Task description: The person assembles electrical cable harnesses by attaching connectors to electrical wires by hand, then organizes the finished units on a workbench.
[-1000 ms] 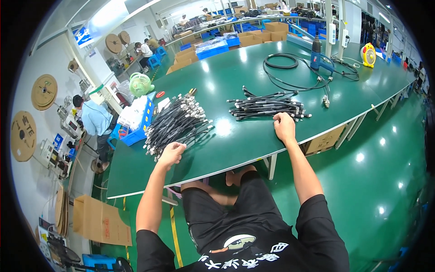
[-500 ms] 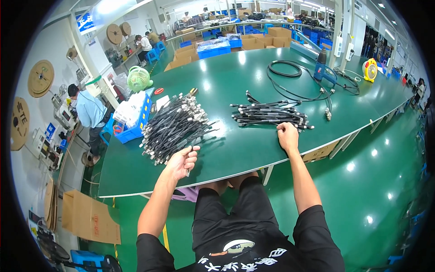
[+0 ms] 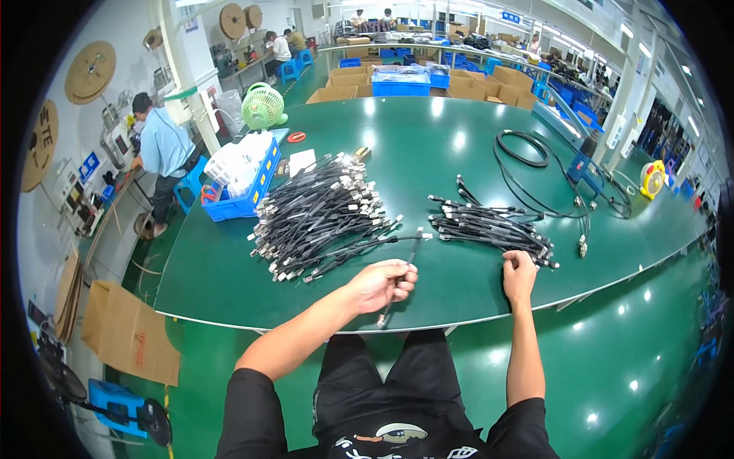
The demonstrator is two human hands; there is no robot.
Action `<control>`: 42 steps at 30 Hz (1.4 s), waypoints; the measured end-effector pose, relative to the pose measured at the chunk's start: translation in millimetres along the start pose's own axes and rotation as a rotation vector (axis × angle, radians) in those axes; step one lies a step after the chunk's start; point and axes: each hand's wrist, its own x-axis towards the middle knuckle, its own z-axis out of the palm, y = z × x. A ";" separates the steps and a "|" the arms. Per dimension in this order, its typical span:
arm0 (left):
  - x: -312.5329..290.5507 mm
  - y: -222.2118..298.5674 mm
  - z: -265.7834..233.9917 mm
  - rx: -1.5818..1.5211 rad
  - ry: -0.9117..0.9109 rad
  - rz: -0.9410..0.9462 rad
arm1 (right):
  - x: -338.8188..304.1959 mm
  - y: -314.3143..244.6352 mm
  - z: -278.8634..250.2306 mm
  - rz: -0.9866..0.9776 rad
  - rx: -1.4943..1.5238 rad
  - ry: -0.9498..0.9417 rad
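My left hand is closed around a short black cable with a pale plug at each end, held up over the near part of the table. Just beyond it, to the left, lies a large heap of similar short black cables with silvery plugs. My right hand rests with curled fingers against the near edge of a smaller bundle of black cables. What its fingertips hold, if anything, is hidden by the hand.
The green table carries a blue bin of white bags, a green fan, red-handled scissors, a blue heat gun, a long coiled black cable and a yellow fan. A person works at the left wall.
My left hand has moved away from the big heap toward the smaller bundle with a cable in it. My right hand stays at the bundle's near edge. The view has turned left.
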 end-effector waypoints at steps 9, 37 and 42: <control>68.6 -20.9 7.3 0.192 -0.194 -0.011 | -38.1 -128.7 17.8 0.411 0.743 -0.580; 92.6 -5.4 -25.3 0.240 -0.141 0.422 | -43.4 -143.1 -57.6 0.342 -0.003 -0.334; 79.5 -15.6 -16.6 0.471 -0.262 0.279 | -54.2 -144.7 -75.3 0.365 0.074 -0.473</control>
